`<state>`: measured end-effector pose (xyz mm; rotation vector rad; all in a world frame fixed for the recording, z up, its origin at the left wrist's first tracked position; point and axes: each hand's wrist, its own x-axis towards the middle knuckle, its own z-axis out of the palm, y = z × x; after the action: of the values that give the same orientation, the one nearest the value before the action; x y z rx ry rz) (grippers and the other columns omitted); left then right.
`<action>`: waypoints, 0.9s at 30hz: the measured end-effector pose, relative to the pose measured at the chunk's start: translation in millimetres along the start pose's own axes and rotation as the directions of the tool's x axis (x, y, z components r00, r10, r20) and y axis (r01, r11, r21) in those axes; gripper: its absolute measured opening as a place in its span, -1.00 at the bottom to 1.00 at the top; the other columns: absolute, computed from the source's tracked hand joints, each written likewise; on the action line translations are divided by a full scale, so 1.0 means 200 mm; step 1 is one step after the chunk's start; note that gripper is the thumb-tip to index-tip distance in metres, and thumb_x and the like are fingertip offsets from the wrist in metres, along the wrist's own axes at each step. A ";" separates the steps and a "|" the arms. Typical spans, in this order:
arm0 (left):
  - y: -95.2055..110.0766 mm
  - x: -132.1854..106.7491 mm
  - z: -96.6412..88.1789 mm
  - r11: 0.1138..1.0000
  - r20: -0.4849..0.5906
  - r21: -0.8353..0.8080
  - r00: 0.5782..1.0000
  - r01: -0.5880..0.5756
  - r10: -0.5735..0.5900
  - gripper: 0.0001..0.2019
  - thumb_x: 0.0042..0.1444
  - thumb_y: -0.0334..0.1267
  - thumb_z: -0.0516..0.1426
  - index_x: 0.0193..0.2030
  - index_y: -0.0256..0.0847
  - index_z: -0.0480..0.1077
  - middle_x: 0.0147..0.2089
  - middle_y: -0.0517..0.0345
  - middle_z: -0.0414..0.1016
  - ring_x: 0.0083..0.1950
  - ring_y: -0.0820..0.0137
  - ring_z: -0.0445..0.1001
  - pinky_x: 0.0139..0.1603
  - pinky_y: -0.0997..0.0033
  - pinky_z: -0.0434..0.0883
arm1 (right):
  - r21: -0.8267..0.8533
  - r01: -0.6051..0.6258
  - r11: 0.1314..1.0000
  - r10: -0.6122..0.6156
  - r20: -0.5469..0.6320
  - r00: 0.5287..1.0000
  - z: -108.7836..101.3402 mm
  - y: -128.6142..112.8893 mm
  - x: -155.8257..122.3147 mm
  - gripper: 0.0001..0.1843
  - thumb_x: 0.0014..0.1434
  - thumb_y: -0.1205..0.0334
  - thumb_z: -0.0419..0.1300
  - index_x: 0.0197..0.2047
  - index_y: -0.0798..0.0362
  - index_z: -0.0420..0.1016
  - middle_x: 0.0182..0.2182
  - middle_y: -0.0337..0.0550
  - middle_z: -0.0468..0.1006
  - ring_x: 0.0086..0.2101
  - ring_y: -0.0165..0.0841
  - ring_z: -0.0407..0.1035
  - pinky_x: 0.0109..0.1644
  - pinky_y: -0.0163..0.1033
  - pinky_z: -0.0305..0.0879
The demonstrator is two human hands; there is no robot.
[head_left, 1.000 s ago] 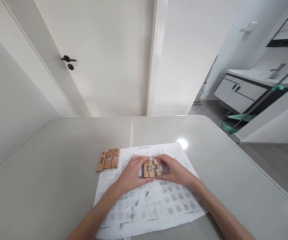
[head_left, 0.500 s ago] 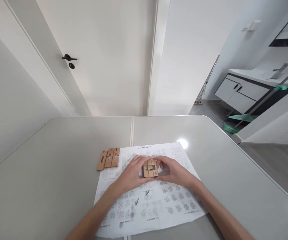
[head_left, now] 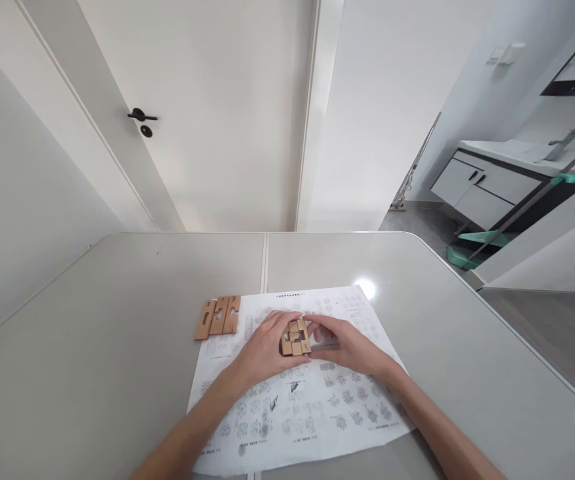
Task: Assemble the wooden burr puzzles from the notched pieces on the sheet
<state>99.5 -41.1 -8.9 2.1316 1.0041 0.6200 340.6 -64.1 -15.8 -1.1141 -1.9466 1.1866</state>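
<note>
My left hand (head_left: 263,348) and my right hand (head_left: 344,345) meet over a printed instruction sheet (head_left: 307,407) on the grey table (head_left: 92,373). Between them they grip a small cluster of notched wooden puzzle pieces (head_left: 294,337), pressed together into a block. My left fingers curl around its left side and my right fingers pinch its right side. Three more notched wooden pieces (head_left: 217,317) lie side by side on the table, left of the sheet's top corner, apart from both hands.
A seam (head_left: 264,260) runs down the table's middle. Behind the table are a white door with a black handle (head_left: 142,117) and a white wall. To the right the floor drops away, with a vanity cabinet (head_left: 487,183) and a green mop (head_left: 472,245).
The wooden pieces in my hands, spread apart a second ago, have been pushed together into a tighter block. My hands have shifted slightly. The three loose pieces have not moved.
</note>
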 end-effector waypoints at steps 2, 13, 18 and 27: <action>0.00 0.00 0.00 1.000 -0.002 0.005 1.000 -0.010 0.010 -0.32 0.08 -0.04 0.38 0.32 0.09 0.26 0.23 0.05 0.42 0.24 0.06 0.39 0.19 -0.02 0.44 | -0.006 -0.001 1.000 0.001 0.009 1.000 0.00 0.00 0.00 -0.36 0.24 0.11 0.34 0.34 -0.27 0.31 -0.10 -0.20 0.54 -0.25 -0.27 0.34 -0.18 -0.13 0.40; -0.03 0.01 -0.05 0.998 -0.045 0.055 0.999 0.018 -0.016 -0.35 0.05 -0.10 0.40 0.26 0.06 0.30 0.21 0.08 0.45 0.18 0.12 0.47 0.11 0.12 0.50 | 0.009 -0.025 1.000 0.025 -0.004 1.000 0.00 0.02 0.01 -0.36 0.26 0.11 0.30 0.35 -0.23 0.23 -0.09 -0.20 0.59 -0.25 -0.29 0.39 -0.14 -0.12 0.40; -0.07 0.04 -0.21 0.985 -0.152 0.154 0.987 0.075 -0.052 -0.38 0.09 0.05 0.36 0.25 0.03 0.32 0.19 0.09 0.49 0.18 0.10 0.50 0.15 0.12 0.48 | -0.001 -0.024 1.000 0.024 -0.020 1.000 0.01 0.02 0.02 -0.46 0.30 0.06 0.25 0.30 -0.21 0.28 -0.11 -0.20 0.60 -0.26 -0.29 0.39 -0.17 -0.13 0.41; -0.21 -0.01 -0.34 0.964 -0.116 0.237 0.989 0.118 -0.093 -0.40 0.07 0.03 0.36 0.21 -0.02 0.35 0.23 0.07 0.49 0.23 0.10 0.48 0.23 0.08 0.43 | -0.011 -0.045 0.999 0.044 -0.021 0.999 0.02 0.01 0.02 -0.51 0.31 0.03 0.23 0.27 -0.18 0.32 -0.13 -0.18 0.59 -0.28 -0.29 0.36 -0.18 -0.14 0.40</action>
<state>32.8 3.1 3.1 2.2568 1.3011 0.5861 335.7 -61.2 -18.6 -1.1768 -1.9249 1.1840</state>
